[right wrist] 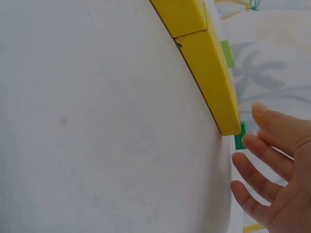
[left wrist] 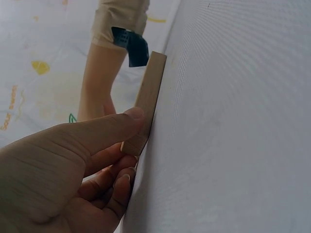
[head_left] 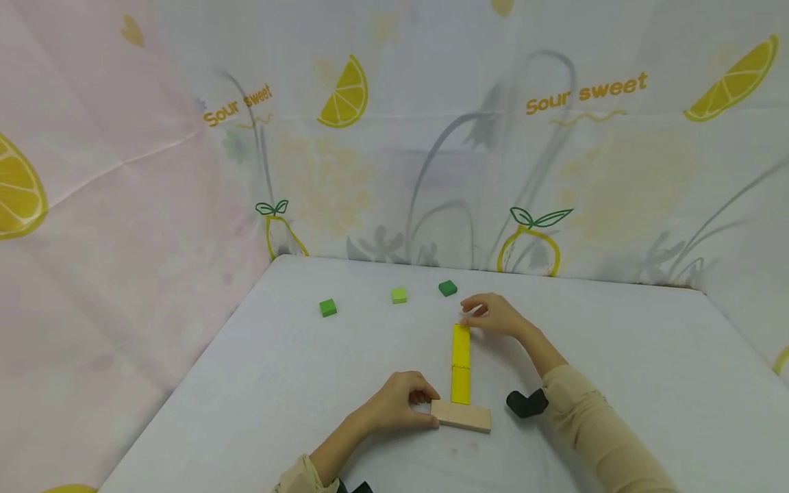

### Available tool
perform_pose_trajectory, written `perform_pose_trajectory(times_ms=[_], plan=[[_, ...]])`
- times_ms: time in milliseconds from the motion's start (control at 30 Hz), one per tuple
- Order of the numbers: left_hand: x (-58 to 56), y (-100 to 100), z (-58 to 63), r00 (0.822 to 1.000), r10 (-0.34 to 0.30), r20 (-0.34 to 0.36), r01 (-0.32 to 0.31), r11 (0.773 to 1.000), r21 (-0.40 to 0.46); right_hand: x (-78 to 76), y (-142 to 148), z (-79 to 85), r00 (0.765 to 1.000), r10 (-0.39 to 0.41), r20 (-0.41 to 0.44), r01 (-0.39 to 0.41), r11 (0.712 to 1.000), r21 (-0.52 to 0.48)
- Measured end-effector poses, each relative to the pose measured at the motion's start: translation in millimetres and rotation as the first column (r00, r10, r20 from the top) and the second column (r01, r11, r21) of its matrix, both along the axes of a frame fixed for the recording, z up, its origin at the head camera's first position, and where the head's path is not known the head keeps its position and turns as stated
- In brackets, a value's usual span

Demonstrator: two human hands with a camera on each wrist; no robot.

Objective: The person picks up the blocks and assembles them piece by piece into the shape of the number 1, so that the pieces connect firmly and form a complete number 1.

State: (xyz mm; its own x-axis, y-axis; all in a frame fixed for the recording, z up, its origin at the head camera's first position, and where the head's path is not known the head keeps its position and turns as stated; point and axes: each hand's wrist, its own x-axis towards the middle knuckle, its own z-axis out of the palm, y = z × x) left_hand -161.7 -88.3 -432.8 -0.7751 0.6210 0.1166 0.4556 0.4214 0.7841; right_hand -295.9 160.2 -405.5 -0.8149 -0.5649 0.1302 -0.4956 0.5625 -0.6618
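Note:
My left hand (head_left: 399, 402) pinches the left end of a plain wooden block (head_left: 461, 415), thumb on the near side and fingers behind. The wooden block lies crosswise on the white table, at the near end of two yellow blocks (head_left: 461, 363) set end to end in a line. In the left wrist view the thumb presses along the face of the wooden block (left wrist: 151, 90). At the far end of the yellow line is my right hand (head_left: 496, 315). In the right wrist view its loosely bent fingers stand just off the tip of the far yellow block (right wrist: 209, 82), holding nothing.
Toward the back of the white table (head_left: 296, 383) lie a green block (head_left: 328, 307), a light green block (head_left: 399, 295) and a dark green block (head_left: 448, 288). Behind them rises a lemon-printed cloth (head_left: 394, 185). A black wrist device (head_left: 527, 404) sits under the right forearm.

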Motion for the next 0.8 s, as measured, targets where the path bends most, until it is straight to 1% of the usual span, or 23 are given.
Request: perform_pose_trajectory(times_ms=[200, 400, 600, 800], plan=[[0.2, -1, -0.9, 1.0, -0.004, -0.015, 0.004, 1.0, -0.002, -7.3, -2, -3.1, 0.999, -0.033, -0.016, 0.032, 0.999, -0.013], [0.1, -1, -0.5, 1.0, -0.003, 0.002, 0.003, 1.0, 0.0, -14.5, -3, -5.2, 0.998, -0.047, -0.036, 0.046, 0.999, -0.025], [0.6, 0, -0.5, 1.0, 0.008, 0.014, -0.008, 1.0, -0.004, -24.5, -4, -3.8, 0.998, -0.027, -0.062, 0.025, 0.999, -0.031], [1.4, -1, -0.1, 1.0, 0.014, 0.02, -0.014, 1.0, -0.003, -34.0, -7, 2.3, 0.997, -0.019, -0.073, 0.016, 0.999, -0.051]])
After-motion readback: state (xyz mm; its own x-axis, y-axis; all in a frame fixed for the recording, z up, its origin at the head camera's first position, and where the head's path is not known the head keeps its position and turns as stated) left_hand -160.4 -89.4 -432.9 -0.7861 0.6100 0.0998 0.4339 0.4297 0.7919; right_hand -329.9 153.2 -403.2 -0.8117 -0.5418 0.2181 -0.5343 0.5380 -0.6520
